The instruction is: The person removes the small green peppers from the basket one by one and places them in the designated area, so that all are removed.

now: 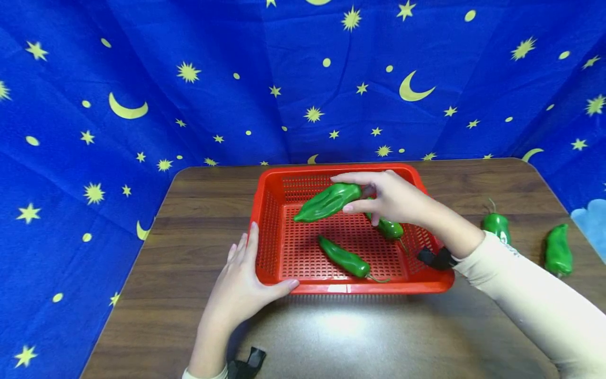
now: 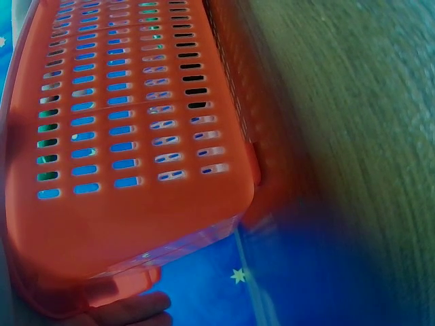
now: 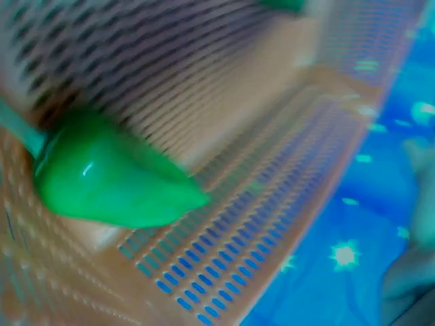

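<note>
No words, brands or numbers could be read in any view. Small dark marks [image 1: 506,243] stood near the cuff of the right sleeve [image 1: 530,297], toward the right edge of the tabletop [image 1: 189,247], too small to make out. The only clear printed signs were yellow stars [image 1: 188,72] and crescent moons [image 1: 407,91] on the blue cloth [image 1: 298,42] beyond the tabletop's far and left edges.
</note>
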A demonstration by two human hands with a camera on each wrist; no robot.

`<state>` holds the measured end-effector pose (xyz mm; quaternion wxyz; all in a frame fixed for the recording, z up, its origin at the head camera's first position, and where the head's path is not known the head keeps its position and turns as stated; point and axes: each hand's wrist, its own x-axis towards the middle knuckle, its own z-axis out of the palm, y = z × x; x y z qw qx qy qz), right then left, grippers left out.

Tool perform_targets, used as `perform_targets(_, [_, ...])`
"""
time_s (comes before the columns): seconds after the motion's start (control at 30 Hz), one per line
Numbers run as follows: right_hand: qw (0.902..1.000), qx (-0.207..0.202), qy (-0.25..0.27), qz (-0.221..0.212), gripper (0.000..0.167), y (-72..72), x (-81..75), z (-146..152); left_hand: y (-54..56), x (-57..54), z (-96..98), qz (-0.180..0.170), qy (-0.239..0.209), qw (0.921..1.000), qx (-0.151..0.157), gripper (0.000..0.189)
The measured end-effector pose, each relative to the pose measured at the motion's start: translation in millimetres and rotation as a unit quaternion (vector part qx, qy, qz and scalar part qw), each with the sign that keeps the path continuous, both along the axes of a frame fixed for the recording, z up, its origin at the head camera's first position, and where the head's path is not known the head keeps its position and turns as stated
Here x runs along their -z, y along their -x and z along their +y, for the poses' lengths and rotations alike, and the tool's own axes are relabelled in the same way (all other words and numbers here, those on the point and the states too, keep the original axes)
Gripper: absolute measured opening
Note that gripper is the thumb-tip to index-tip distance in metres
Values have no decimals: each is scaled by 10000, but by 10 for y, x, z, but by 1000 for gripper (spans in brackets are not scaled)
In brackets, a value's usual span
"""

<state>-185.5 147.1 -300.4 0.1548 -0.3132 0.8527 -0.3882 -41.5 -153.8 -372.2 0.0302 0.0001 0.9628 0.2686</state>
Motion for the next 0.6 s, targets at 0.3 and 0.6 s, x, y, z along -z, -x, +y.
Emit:
perform_targets(0.3, [9945,963,22,420,55,-186,-233,674,-4,14,-8,36,-12,10000,7,136])
perform_targets(0.6, [9745,2160,-33,599,58,-341,-44,1491,1,18,-4,120,13,9999,40,136])
